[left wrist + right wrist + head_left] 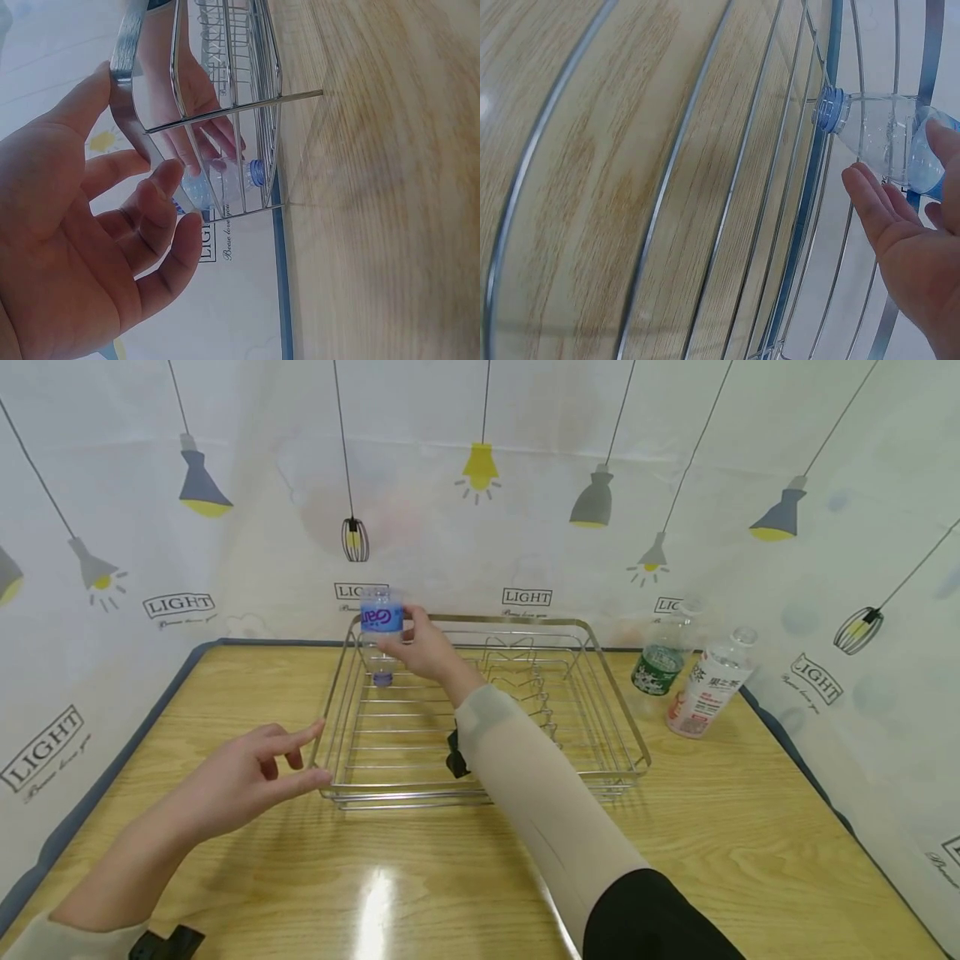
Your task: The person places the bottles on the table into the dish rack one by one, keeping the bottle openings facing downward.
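Observation:
A clear plastic bottle (382, 618) with a blue label stands upside down in the back left of a wire dish rack (637, 758), its blue cap (829, 111) toward the rack's floor. Beside it is my right hand (426, 647), the thumb overlapping the bottle and the fingers fairly straight in the right wrist view. My left hand (243, 781) is at the rack's front left corner. In the left wrist view, its thumb and index fingertip touch the flat metal rim (126, 94), while the other fingers are loosely bent beside the wires.
To the right of the rack stand a clear bottle with a green label (657, 668) and a bottle with a white and pink label (708, 685). Wavy wire dividers (536, 681) run along the rack's middle. A lamp-printed cloth (420, 468) hangs behind the wooden table (450, 877).

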Motion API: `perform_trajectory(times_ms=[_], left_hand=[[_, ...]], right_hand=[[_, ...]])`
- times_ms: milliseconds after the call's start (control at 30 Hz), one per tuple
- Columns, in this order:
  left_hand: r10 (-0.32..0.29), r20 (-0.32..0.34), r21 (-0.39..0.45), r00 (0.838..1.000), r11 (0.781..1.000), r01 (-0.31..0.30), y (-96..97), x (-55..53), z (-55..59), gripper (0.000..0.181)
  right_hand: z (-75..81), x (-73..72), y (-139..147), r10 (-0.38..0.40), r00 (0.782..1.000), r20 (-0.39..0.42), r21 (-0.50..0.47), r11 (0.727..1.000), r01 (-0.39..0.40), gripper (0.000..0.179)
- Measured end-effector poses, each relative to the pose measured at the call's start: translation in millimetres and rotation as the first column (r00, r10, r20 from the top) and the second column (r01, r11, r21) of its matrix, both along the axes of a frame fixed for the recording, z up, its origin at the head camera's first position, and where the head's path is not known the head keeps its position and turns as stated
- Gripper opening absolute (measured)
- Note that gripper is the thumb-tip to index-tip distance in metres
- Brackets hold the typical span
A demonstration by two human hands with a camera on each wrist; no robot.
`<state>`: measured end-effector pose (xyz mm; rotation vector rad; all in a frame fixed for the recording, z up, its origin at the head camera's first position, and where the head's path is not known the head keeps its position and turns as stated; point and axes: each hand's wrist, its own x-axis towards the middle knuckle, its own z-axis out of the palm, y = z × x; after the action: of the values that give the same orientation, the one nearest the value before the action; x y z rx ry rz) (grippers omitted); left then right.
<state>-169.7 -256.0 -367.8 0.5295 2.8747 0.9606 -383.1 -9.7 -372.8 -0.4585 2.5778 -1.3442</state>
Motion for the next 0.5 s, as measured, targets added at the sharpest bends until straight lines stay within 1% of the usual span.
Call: perform_trajectory(times_ms=[300, 500], left_hand=[[0.006, 0.011, -0.004, 1.000, 1.000, -0.006, -0.7, 1.5, 2.0, 0.075], [0.012, 0.015, -0.006, 1.000, 1.000, -0.012, -0.9, 1.0, 1.2, 0.075]], right_hand=[[0.0, -1.5, 0.5, 0.037, 0.999, 0.029, -0.012, 0.999, -0.037, 0.084], [-1.1, -1.1, -0.5, 0.047, 0.998, 0.037, 0.006, 0.999, -0.047, 0.084]])
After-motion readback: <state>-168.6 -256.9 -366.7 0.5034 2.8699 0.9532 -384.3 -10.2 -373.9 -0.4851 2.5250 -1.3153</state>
